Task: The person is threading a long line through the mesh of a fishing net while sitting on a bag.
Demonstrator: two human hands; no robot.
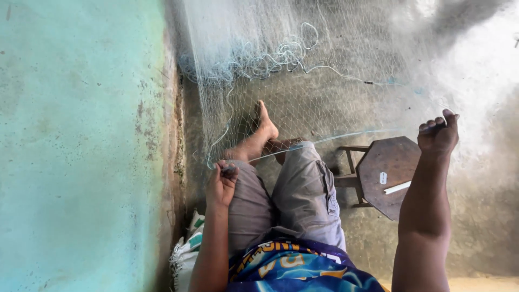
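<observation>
The left hand [221,181] pinches the edge line [324,139] of a fine fishing net [303,81] just above the knee. The right hand [439,134], raised and well apart, closes its fingers on the same line, it seems, though the thread is faint there. The net hangs stretched between both hands and spreads over the concrete floor [476,227]. A dark wooden stool [392,162] carries a small white tag [383,178] and a white stick [397,187]. A white-and-green sack [186,251] lies by the turquoise wall [81,146].

- We see a fine, translucent white mesh fishing net [324,81], thin and matt.
- We see a dark brown octagonal wooden stool [394,162], smooth.
- We see a rough grey concrete floor [486,216].
- We see a chalky turquoise painted wall [81,146].
</observation>
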